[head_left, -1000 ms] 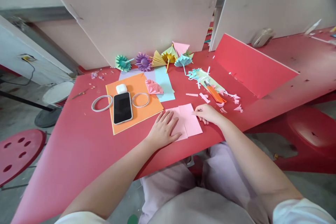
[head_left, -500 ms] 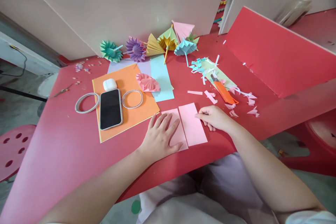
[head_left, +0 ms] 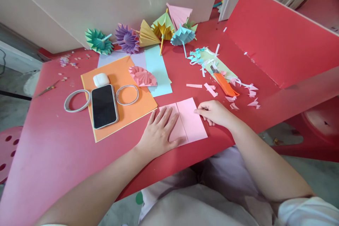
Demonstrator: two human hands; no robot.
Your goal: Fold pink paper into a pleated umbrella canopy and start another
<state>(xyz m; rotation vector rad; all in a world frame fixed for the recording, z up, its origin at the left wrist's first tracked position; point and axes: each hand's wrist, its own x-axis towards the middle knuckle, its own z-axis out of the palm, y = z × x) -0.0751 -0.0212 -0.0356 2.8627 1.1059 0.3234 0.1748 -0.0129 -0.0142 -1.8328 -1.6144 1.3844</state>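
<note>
A pink paper sheet [head_left: 189,120], folded over itself, lies near the front edge of the red table [head_left: 60,141]. My left hand [head_left: 159,132] rests flat on its left part, fingers spread and open. My right hand [head_left: 215,112] sits at the sheet's right edge with fingers curled, pinching or pressing that edge. A pink pleated paper fan [head_left: 142,76] lies just beyond on a light blue sheet [head_left: 157,69].
An orange sheet [head_left: 124,107] carries a phone [head_left: 104,106], white earbud case [head_left: 101,79] and a ring [head_left: 127,94]; another ring [head_left: 76,100] lies left. Paper umbrellas [head_left: 161,28] line the back board. Scraps and an orange cutter [head_left: 225,84] lie right, below a raised red panel [head_left: 278,39].
The view has shifted, so everything sits slightly lower-left in frame. The right pink flap now lies closed against the left part. Both hands stay on the sheet.
</note>
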